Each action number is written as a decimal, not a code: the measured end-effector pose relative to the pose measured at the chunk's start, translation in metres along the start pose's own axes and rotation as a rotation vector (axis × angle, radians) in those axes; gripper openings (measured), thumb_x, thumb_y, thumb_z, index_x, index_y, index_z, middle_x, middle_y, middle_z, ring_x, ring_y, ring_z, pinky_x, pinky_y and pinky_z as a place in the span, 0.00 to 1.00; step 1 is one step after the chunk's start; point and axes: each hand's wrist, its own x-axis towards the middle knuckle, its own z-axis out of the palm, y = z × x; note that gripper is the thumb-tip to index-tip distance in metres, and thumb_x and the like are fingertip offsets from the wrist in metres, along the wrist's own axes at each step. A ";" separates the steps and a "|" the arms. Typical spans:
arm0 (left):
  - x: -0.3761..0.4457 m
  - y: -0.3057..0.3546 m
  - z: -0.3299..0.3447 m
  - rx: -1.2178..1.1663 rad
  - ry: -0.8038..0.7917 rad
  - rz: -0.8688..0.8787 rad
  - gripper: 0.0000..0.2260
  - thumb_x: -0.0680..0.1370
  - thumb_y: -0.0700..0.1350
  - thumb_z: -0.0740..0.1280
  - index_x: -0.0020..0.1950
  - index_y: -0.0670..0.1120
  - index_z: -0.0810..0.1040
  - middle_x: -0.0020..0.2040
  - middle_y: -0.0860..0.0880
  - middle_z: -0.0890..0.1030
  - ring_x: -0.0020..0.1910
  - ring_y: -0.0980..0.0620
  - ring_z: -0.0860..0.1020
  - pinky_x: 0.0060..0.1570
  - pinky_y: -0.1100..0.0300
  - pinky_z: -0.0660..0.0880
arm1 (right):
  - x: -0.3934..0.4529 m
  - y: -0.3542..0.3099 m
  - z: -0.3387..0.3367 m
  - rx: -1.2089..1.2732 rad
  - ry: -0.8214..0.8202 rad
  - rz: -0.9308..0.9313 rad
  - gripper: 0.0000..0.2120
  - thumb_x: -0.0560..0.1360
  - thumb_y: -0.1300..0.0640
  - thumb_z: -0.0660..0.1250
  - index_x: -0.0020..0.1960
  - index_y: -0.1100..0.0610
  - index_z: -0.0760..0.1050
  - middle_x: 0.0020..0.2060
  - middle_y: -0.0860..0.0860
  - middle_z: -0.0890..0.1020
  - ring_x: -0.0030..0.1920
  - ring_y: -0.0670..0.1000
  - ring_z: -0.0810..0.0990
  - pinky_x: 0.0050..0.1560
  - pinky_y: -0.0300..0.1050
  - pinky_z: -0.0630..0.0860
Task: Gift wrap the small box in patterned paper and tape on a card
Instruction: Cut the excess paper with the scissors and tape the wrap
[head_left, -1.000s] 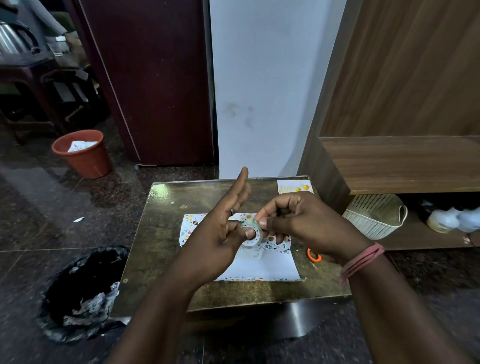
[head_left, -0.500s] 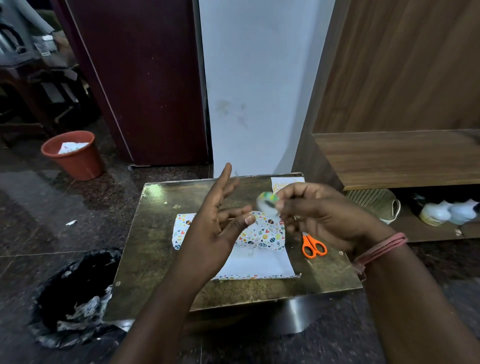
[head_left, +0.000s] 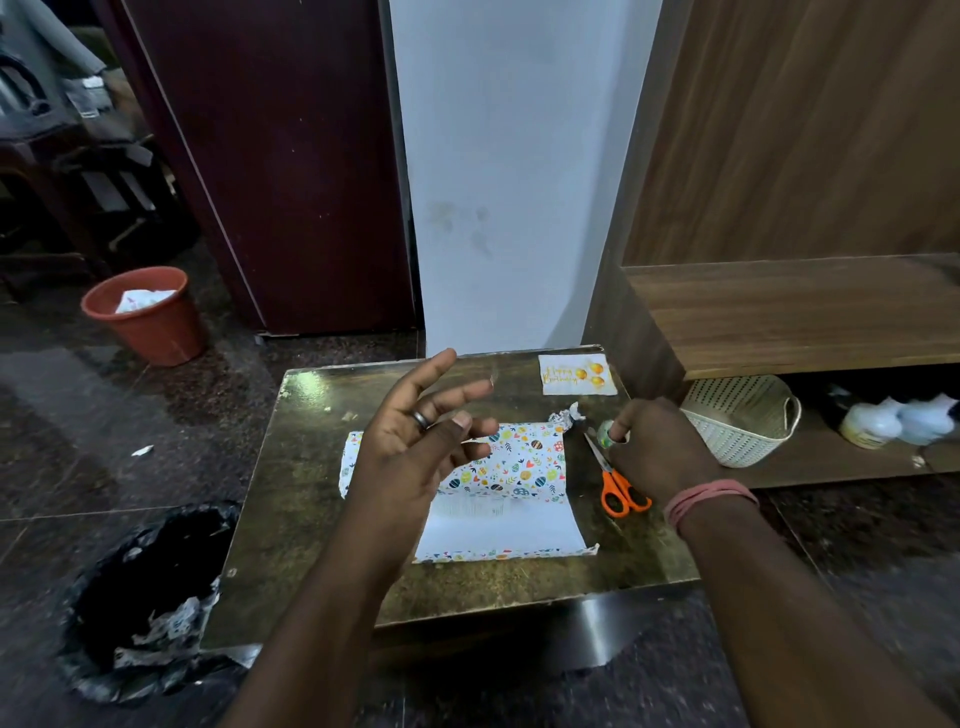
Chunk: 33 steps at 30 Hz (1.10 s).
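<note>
Gleaming dark low table (head_left: 291, 499) on speckled floor (head_left: 67, 452), left hand (head_left: 415, 447) fingers spread, right hand (head_left: 660, 447) pinching tape roll (head_left: 604, 434)

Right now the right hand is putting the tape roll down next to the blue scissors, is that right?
Not quite: the scissors have orange handles, not blue, as the head view shows. The right hand does hold the tape roll beside them on the table.

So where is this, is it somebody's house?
Probably a room in a home. A low table stands on a dark stone floor, with a wooden shelf unit holding a woven basket beside it, and an orange waste bin by the door.
</note>
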 end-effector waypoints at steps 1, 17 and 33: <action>0.000 0.000 0.000 -0.021 -0.006 -0.006 0.26 0.76 0.38 0.67 0.75 0.48 0.71 0.62 0.42 0.84 0.49 0.46 0.83 0.48 0.56 0.81 | -0.001 -0.003 -0.002 0.019 -0.015 -0.002 0.07 0.71 0.60 0.75 0.43 0.50 0.79 0.52 0.55 0.76 0.49 0.56 0.80 0.53 0.47 0.77; -0.003 0.009 -0.006 0.058 -0.036 -0.086 0.26 0.78 0.34 0.68 0.75 0.49 0.71 0.60 0.42 0.85 0.42 0.50 0.80 0.42 0.58 0.77 | -0.040 -0.079 -0.015 1.079 -0.258 -0.323 0.03 0.78 0.61 0.71 0.48 0.61 0.83 0.34 0.57 0.81 0.34 0.53 0.78 0.36 0.46 0.76; -0.060 -0.020 -0.031 1.646 -0.119 0.192 0.25 0.64 0.55 0.81 0.55 0.62 0.74 0.70 0.55 0.61 0.67 0.48 0.56 0.56 0.53 0.53 | -0.057 -0.067 -0.017 1.013 -0.076 -0.222 0.04 0.78 0.57 0.72 0.46 0.57 0.84 0.35 0.55 0.83 0.34 0.49 0.78 0.36 0.45 0.77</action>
